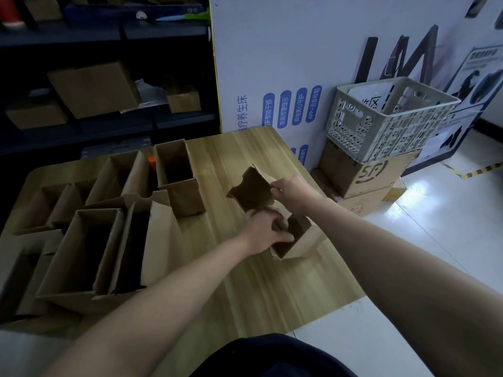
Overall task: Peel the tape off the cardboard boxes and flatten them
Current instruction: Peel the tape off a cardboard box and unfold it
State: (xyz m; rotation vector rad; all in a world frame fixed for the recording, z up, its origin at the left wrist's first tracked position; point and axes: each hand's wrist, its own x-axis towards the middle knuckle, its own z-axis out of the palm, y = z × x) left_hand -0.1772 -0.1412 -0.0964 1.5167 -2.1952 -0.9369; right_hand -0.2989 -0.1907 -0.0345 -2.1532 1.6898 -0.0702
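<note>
Only the head view to go on. The small box (298,229) is on the wood-grain desk (231,281) with both hands on it. The left hand (265,231) grips its near rim, fingers curled over the edge into the opening. The right hand (292,193) pinches the edge of a big flap (250,189) that sticks up on the far side. The inside of the box is dark, so I can't tell what's in there.

Left of the small box there's a whole cluster of open boxes (81,240) packed side by side, all mouths up. A tall box (177,172) is the one standing closest. Their insides are just shadow too, so I can't tell the contents. Something orange (151,160) pokes up between two of them, too small to make out.

Right of the small box and off the desk, a pale lattice crate (381,131) sits tilted on a brown carton (367,172) with a big round "SF" logo on it. In the crate there's a white sheet (373,99) with black characters, only partly visible.

Behind the small box stands a big white panel (272,63) with blue pill-shaped labels in Chinese. One of them starts with "APP+".

Far left of the small box is a dark shelf (109,126) holding more brown boxes. Up top there's a blue package (136,10) that looks like it's marked "KB161".
</note>
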